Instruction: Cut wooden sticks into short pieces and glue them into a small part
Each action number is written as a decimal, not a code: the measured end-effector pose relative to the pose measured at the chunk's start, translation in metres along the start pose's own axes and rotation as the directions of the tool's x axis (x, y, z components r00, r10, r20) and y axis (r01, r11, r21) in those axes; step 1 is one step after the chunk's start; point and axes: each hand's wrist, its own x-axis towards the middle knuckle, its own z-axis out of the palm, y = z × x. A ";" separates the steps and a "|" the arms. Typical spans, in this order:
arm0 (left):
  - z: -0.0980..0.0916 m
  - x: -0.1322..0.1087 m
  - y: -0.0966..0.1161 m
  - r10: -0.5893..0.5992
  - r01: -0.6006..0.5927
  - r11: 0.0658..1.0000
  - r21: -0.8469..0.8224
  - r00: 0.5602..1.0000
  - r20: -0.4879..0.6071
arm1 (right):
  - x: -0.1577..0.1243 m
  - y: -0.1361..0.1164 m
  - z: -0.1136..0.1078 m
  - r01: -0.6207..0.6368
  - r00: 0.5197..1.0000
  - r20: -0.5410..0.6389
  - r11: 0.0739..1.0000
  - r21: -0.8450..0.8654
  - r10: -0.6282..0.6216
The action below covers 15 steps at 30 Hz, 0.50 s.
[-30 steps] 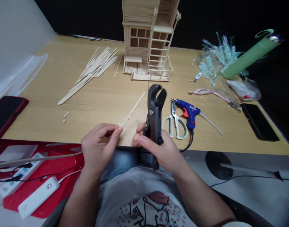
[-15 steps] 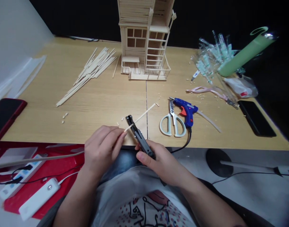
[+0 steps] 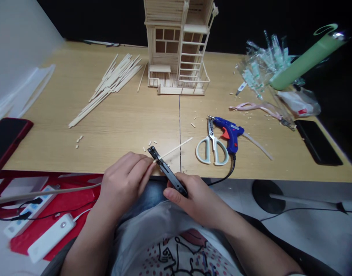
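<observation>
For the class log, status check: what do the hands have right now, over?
Left hand pinching wooden stick. Right hand gripping black cutters, stick at jaws. Scissors off to the right, not touching.

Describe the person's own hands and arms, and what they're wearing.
The left hand and right hand are bare, with no gloves, rings or watch in view. The left forearm and right forearm are uncovered. The person wears a pale T-shirt printed with black line art and red dots, and blue jeans.

Quick count: there were two hands, a left hand (image 3: 122, 188) and a right hand (image 3: 193, 199), one cutter (image 3: 167, 168), one stick (image 3: 176, 149) in hand, one glue gun (image 3: 229, 130), one scissors (image 3: 212, 151), one stick house (image 3: 176, 50), two phones (image 3: 5, 140) (image 3: 318, 142), and two power strips (image 3: 50, 237) (image 3: 20, 209).
</observation>
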 end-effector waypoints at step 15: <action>0.001 -0.019 0.008 0.029 -0.033 0.998 0.049 0.997 0.074 | 0.000 0.021 0.034 -0.081 0.995 -0.055 0.996 -0.041 0.078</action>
